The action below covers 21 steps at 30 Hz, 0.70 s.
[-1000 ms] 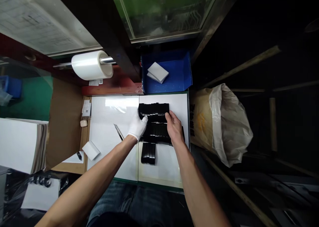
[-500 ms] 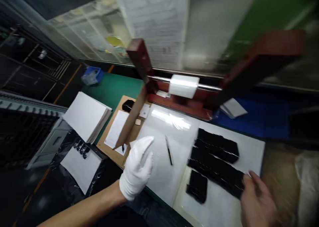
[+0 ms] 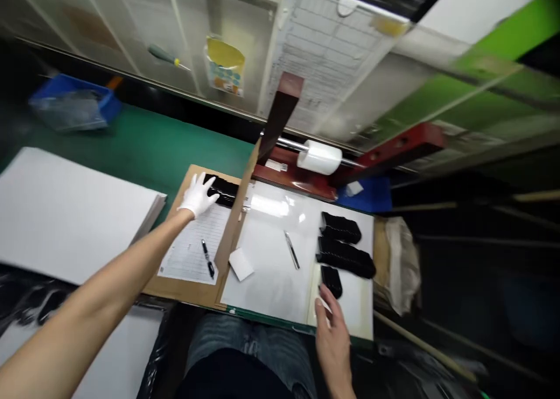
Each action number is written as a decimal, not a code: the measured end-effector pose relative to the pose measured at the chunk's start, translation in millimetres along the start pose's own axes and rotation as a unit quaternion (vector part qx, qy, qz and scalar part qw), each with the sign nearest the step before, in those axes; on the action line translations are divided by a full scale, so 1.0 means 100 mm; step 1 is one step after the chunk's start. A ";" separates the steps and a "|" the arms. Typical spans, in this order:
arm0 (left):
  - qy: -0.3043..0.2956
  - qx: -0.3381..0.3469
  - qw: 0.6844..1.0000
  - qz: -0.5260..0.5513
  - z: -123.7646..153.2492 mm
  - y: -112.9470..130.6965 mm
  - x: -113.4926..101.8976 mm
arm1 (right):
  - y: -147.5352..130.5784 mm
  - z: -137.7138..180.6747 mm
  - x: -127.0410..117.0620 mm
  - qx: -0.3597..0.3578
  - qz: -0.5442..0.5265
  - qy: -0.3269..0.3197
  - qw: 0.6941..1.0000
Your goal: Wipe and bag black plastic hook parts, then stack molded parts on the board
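My left hand [image 3: 197, 194], in a white glove, reaches far left and rests with spread fingers on a black object [image 3: 223, 190] at the back of a brown board [image 3: 179, 285]. My bare right hand [image 3: 333, 328] hovers at the near edge of the white work sheet [image 3: 271, 270], fingers apart, just below a small black stack [image 3: 331, 280]. Two longer rows of black parts [image 3: 345, 248] lie beyond it. Neither hand grips anything.
A printed form [image 3: 192, 244] with a black pen [image 3: 207, 258] lies on the board. A metal blade [image 3: 291, 249] and a white pad [image 3: 241, 264] lie on the sheet. A film roll [image 3: 319, 157] hangs behind. A thick white sheet stack [image 3: 65, 212] sits left; a bagged bin [image 3: 400, 259] right.
My head turned left and the view widened. My left hand left the black rows and reached to the black object on the brown board. My right hand drew back toward me.
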<state>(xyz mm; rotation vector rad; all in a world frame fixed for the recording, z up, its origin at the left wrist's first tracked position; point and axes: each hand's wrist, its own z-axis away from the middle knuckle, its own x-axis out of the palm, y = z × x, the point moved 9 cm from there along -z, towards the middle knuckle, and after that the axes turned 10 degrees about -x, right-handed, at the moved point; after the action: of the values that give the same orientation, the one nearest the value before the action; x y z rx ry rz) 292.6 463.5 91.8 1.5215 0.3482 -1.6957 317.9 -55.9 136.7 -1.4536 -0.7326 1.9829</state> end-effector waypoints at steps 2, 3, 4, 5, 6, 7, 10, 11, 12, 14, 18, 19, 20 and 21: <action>-0.027 0.064 0.998 -0.007 -0.22 0.11 0.21 | -0.02 0.19 0.04 0.002 0.005 -0.004 1.000; -0.038 0.093 0.995 -0.013 -0.30 0.16 0.29 | -0.01 0.26 0.04 0.006 0.006 -0.003 1.000; -0.046 0.118 0.992 -0.023 -0.34 0.19 0.35 | 0.00 0.32 0.02 0.011 0.007 0.002 1.000; -0.052 0.140 0.988 -0.035 -0.36 0.20 0.41 | 0.02 0.36 0.01 0.017 0.007 0.008 1.000; -0.055 0.157 0.985 -0.049 -0.37 0.20 0.45 | 0.05 0.40 -0.01 0.024 0.007 0.013 1.000; -0.057 0.169 0.982 -0.063 -0.36 0.18 0.48 | 0.08 0.43 -0.02 0.033 0.007 0.017 0.999; -0.055 0.181 0.977 -0.098 -0.31 0.07 0.58 | 0.17 0.46 0.01 0.065 0.009 0.013 0.998; -0.052 0.179 0.977 -0.106 -0.30 0.03 0.60 | 0.19 0.47 0.04 0.077 0.011 0.006 0.997; -0.049 0.176 0.977 -0.111 -0.30 0.00 0.63 | 0.20 0.47 0.07 0.088 0.014 -0.001 0.996; -0.041 0.171 0.978 -0.115 -0.29 -0.04 0.66 | 0.19 0.49 0.12 0.101 0.021 -0.016 0.995; -0.020 0.167 0.980 -0.106 -0.28 -0.03 0.65 | 0.08 0.48 0.19 0.088 0.030 -0.021 0.995; -0.014 0.164 0.981 -0.103 -0.29 -0.03 0.63 | 0.06 0.47 0.20 0.083 0.031 -0.021 0.996; -0.009 0.160 0.982 -0.100 -0.29 -0.03 0.62 | 0.04 0.46 0.21 0.079 0.032 -0.020 0.996; -0.004 0.155 0.983 -0.097 -0.30 -0.03 0.61 | 0.04 0.45 0.21 0.077 0.031 -0.022 0.996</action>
<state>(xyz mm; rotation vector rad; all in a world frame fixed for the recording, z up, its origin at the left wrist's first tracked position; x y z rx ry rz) 314.9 462.5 27.5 1.7498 0.2402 -1.9806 268.6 -47.5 131.9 -1.3612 -0.5439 2.0749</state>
